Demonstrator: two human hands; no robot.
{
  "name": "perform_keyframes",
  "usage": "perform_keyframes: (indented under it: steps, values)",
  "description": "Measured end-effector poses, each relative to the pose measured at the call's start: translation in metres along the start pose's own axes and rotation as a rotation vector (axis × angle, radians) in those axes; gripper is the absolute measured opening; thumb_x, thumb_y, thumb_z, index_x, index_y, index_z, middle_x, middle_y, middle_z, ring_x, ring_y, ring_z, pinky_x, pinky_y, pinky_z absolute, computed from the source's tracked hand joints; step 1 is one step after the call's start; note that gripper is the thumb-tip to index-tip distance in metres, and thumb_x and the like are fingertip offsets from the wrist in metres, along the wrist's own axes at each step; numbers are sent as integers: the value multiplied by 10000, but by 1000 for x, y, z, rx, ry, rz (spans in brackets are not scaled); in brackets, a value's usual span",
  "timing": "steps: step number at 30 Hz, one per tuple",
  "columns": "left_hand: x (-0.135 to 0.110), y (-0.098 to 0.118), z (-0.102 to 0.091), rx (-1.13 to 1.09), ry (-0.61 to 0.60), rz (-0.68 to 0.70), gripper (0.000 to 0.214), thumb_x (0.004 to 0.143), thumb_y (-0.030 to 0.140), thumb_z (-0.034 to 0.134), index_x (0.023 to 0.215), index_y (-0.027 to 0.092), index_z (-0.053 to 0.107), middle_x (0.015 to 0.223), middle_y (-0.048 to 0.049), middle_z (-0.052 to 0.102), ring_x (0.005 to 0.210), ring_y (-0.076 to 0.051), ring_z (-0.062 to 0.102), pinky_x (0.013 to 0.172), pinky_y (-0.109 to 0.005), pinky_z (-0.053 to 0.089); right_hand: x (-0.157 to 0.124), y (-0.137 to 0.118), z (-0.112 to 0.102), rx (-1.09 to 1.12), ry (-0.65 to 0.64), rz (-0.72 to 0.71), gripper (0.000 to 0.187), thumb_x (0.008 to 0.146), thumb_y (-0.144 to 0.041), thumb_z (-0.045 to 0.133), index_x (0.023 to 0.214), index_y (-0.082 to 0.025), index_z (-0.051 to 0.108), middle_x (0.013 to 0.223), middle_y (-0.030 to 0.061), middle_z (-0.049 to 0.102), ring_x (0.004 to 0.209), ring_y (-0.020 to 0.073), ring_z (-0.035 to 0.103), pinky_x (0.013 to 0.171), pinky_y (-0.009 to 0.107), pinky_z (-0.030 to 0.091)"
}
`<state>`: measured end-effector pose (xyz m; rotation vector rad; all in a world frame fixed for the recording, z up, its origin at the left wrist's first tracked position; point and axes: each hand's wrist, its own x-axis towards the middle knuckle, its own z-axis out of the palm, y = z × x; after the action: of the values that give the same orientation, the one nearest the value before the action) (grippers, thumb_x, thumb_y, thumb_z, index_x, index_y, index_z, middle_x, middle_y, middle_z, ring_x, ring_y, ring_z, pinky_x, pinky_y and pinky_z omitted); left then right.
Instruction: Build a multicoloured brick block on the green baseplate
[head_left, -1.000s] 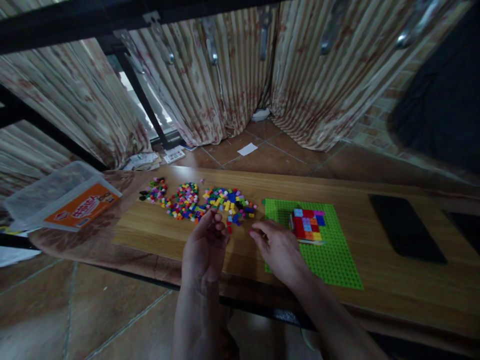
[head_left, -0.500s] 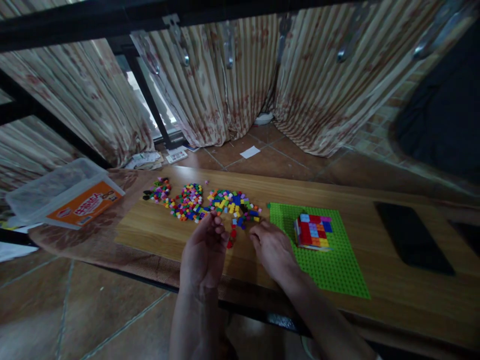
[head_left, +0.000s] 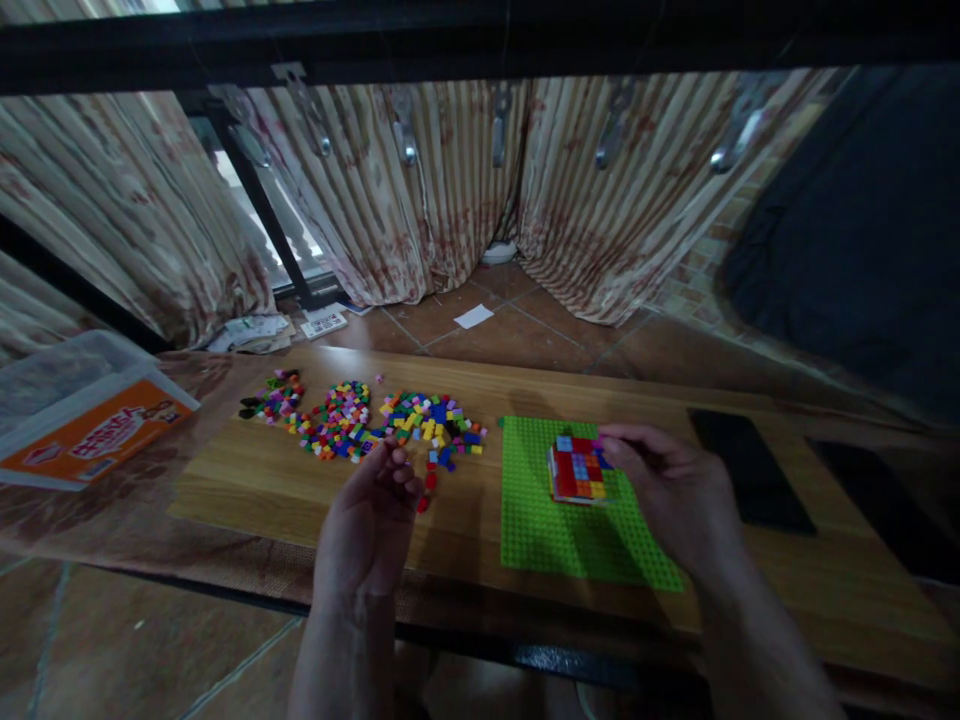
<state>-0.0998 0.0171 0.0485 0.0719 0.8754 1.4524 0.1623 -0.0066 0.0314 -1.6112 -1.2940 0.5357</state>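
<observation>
A stack of toy bricks (head_left: 574, 475), mostly red with blue, orange and yellow on top, sits on the green baseplate (head_left: 540, 550). At its right upper corner my right hand (head_left: 679, 490) pinches a purple toy brick with thumb and forefinger, partly hiding that corner. My left hand (head_left: 371, 520) hovers over the front of the table, palm turned up and fingers curled together. What lies in those fingers, if anything, is hidden. Beyond it spreads a pile of loose toy bricks (head_left: 427, 420) in many colours, with several red bricks (head_left: 430, 480) trailing toward me.
An open clear plastic box (head_left: 97, 430) with an orange label stands at the left. Two dark flat slabs (head_left: 750, 470) lie right of the baseplate on the wooden tabletop (head_left: 247, 490). Curtains (head_left: 450, 200) hang behind, and a dark rail (head_left: 480, 45) crosses the top.
My right hand has moved right, from beside the loose bricks to the stack's corner. My left hand stays curled near the pile. The view has shifted right.
</observation>
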Motion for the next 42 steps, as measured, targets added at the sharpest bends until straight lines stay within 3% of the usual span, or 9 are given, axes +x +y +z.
perform_keyframes:
  steps: [5,12,26,34,42]
  values:
    - [0,-2,2,17,13,-1,240,929,75,399,832,98,618,659,-6,551,512,-61,507,466,-160,471,7,22,-17,-153,57,36,203,809,-398,639,869,-225,727,870,46,744,799,214,684,740,349,522]
    - [2,-5,3,17,29,0,218,920,80,427,817,91,619,670,-14,562,533,-64,528,477,-154,486,8,28,-7,-176,-71,-87,205,857,-367,576,862,-231,728,921,46,687,836,194,645,774,346,489]
    - [-1,-2,4,36,20,-1,235,918,71,412,819,100,624,673,-18,566,536,-69,530,476,-157,489,11,38,4,-76,-21,-47,183,792,-386,646,830,-243,756,992,59,653,906,206,626,763,352,503]
    - [1,-3,2,25,-1,7,232,918,70,413,826,97,624,671,-14,559,525,-66,519,476,-161,481,17,44,7,80,-15,146,294,705,-383,730,923,-186,735,889,67,732,775,198,667,763,384,528]
    - [1,-4,3,27,10,0,230,909,64,413,819,101,621,654,-12,548,518,-69,513,471,-155,476,19,45,9,309,-54,307,374,606,-383,799,912,-176,742,877,62,754,775,197,687,783,402,542]
